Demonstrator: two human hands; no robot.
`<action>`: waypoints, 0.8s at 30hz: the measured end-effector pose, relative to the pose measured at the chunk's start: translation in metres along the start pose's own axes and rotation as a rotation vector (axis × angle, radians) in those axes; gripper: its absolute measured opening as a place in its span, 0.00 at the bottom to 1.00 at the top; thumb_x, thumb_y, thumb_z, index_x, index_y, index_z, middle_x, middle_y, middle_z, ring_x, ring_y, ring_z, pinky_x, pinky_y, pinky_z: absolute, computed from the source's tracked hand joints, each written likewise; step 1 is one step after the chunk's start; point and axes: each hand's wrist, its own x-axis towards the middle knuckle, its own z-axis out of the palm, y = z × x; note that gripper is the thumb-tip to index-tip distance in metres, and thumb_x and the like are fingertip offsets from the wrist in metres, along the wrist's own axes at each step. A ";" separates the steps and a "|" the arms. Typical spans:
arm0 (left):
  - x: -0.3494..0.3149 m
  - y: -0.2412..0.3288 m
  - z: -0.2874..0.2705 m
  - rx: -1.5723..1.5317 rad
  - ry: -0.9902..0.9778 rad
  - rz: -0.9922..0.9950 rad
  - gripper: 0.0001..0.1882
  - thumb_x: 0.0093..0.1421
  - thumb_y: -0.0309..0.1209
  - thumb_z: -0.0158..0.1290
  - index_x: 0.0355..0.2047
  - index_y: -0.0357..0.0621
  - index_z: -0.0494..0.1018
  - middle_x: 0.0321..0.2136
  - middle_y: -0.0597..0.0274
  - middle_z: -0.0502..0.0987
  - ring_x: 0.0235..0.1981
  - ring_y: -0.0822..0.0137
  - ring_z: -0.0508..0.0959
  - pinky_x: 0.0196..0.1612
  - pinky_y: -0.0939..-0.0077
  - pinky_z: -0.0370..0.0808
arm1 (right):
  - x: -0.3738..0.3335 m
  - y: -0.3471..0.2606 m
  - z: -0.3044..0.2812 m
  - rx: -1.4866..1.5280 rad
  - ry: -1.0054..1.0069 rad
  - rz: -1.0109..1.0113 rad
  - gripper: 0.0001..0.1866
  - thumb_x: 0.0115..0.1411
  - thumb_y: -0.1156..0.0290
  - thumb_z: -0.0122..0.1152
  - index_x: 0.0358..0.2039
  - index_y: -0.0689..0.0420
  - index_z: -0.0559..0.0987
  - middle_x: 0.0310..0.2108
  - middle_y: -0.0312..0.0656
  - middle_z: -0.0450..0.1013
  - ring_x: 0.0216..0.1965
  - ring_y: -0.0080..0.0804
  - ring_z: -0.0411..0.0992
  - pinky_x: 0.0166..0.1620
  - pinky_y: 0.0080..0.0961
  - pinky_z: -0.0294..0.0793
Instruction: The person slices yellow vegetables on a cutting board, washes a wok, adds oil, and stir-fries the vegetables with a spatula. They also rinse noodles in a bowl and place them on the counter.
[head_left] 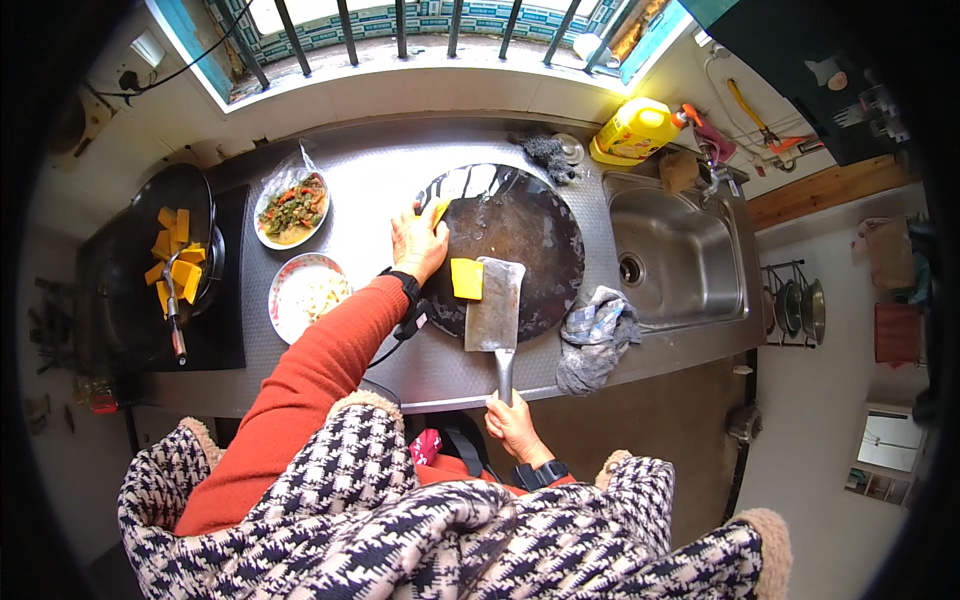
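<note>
My right hand [512, 428] is wrapped round the handle of a cleaver [498, 318], whose broad blade lies over the near part of a round dark cutting board [545, 235]. A flat yellow-orange pumpkin piece [467, 278] rests against the left side of the blade, partly overlapping it. At the board's left edge, my left hand [418, 246] has its fingers closed on another pumpkin piece [440, 209], mostly hidden by the hand. More pumpkin chunks [178, 255] sit in a black wok [190, 190] at the far left, along with a metal-handled utensil [175, 325].
A bowl of cooked vegetables [292, 212], partly under plastic film, and a bowl of pale pieces [305, 297] stand left of the board. To its right are a grey rag [598, 340], a steel sink [690, 300], a dark scouring pad [545, 155] and a yellow bottle [637, 132].
</note>
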 end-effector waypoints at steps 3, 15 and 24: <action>-0.005 -0.018 0.005 -0.160 0.054 0.159 0.14 0.54 0.26 0.49 0.42 0.46 0.75 0.44 0.51 0.71 0.48 0.48 0.68 0.52 0.59 0.66 | 0.009 0.003 0.010 -0.008 -0.004 -0.026 0.08 0.62 0.74 0.54 0.31 0.52 0.64 0.12 0.30 0.55 0.09 0.18 0.52 0.13 0.17 0.51; -0.052 -0.010 -0.014 -0.313 0.081 -0.023 0.29 0.52 0.41 0.59 0.52 0.45 0.65 0.54 0.44 0.60 0.53 0.43 0.62 0.58 0.53 0.59 | 0.055 -0.013 0.110 -0.062 -0.003 -0.050 0.09 0.60 0.76 0.55 0.30 0.54 0.62 0.14 0.31 0.57 0.09 0.18 0.54 0.12 0.18 0.56; 0.006 -0.081 -0.141 -0.316 0.547 0.037 0.26 0.57 0.38 0.56 0.53 0.44 0.64 0.51 0.44 0.62 0.52 0.46 0.63 0.56 0.55 0.61 | 0.058 -0.057 0.234 -0.340 -0.210 -0.119 0.08 0.61 0.74 0.55 0.32 0.54 0.64 0.13 0.29 0.58 0.09 0.17 0.54 0.12 0.18 0.51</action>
